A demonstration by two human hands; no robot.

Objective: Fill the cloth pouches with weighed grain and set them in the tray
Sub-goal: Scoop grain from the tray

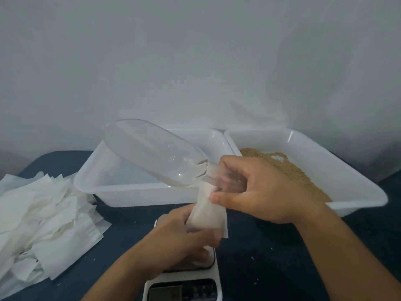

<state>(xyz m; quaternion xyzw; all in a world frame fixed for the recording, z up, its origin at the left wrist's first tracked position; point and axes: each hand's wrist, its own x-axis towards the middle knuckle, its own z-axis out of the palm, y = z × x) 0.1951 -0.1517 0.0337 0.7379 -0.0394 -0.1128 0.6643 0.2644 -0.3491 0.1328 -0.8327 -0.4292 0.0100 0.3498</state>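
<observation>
While right hand (pixel 258 187) grips clear plastic scoop (pixel 156 153) handle and pinches white cloth pouch (pixel 208 213) top, left hand (pixel 180 240) holds pouch bottom over white digital scale (pixel 184 285). Keep mouth open and upright; empty white tray (pixel 121 190) waits behind.

Count, head view:

- White plastic trays: 2. One at frame centre (pixel 134 192); one at centre right (pixel 325 161).
- Grain: 1 heap (pixel 288 168), in the centre-right tray.
- Clear plastic scoop: 1 (pixel 152 153), above the centre tray.
- Cloth pouch in hand: 1 (pixel 208 213), lower centre.
- Loose empty pouches: 1 pile (pixel 45 220), left edge of frame; overlapped, individual number cannot be counted.
- Digital scale: 1 (pixel 184 283), bottom centre, partly hidden.
- Hands: 2, left hand (pixel 180 240) and right hand (pixel 264 187).
- Counter: 1 (pixel 271 257), dark blue.
</observation>
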